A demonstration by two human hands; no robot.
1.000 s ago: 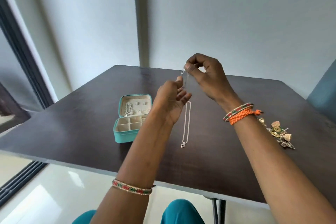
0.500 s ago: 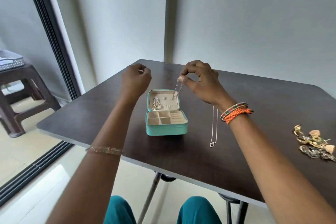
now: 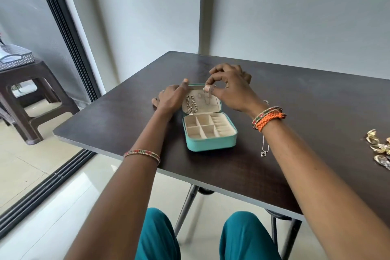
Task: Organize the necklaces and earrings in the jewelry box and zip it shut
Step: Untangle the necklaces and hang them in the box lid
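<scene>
I see both hands have dropped to the jewelry box (image 3: 211, 133) since a moment ago: the left hand (image 3: 169, 99), up in the air before, now rests against the raised lid's left edge, thumb on its top corner, fingers loosely curled around nothing. The right hand (image 3: 230, 88) has come in over the lid, thumb and forefinger pinched on a thin necklace (image 3: 207, 96) hanging against the lining. Another necklace (image 3: 264, 148) lies on the dark table (image 3: 126, 112) beside my right wrist; earrings (image 3: 378, 148) sit far right. Grey walls behind, a sliding door and brown stool (image 3: 27, 91) at left.
</scene>
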